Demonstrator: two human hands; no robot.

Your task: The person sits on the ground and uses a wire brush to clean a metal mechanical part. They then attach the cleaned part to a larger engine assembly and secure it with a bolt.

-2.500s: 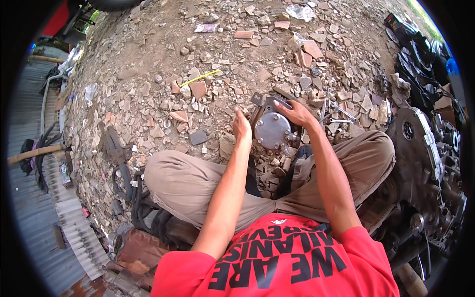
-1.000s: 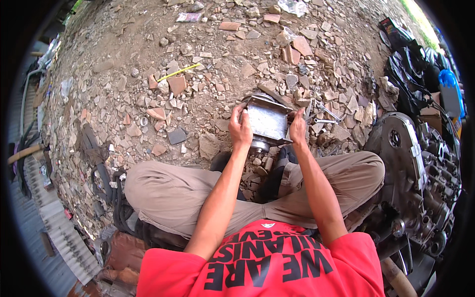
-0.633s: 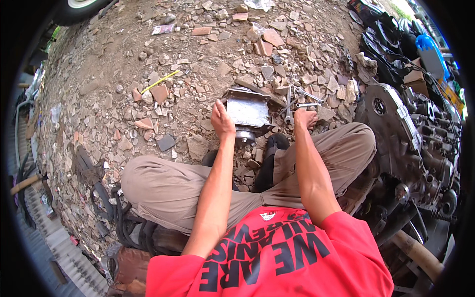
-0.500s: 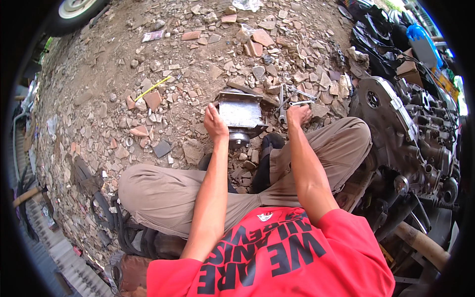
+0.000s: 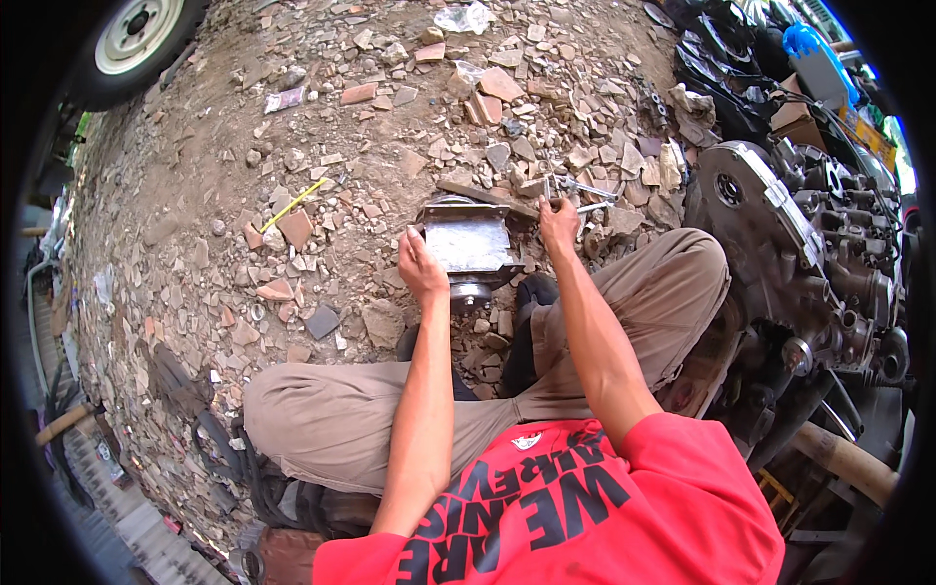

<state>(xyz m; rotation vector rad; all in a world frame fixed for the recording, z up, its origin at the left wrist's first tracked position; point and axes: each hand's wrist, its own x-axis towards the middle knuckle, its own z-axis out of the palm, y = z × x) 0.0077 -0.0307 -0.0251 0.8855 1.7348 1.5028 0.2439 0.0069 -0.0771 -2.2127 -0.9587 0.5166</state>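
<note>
Over rubble point(image 5: 493, 84), left fingers point(image 5: 416, 244) hold a metal part point(image 5: 468, 246), right fingers point(image 5: 549, 209) among wrenches point(image 5: 589, 188)

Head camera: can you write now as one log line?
left hand: against metal part | right hand: at wrenches, grip unclear | yellow strip: on rubble

We look through a wide fisheye lens on our head, facing down past our own red shirt point(image 5: 575, 497), which is nearest, at the lower edge. Our left hand point(image 5: 423, 267) and right hand point(image 5: 559, 228) come near the middle, farther off; beyond them, the stony ground point(image 5: 351, 127) stretches toward a wheel point(image 5: 136, 47), upper left, bending toward the rim.
</note>
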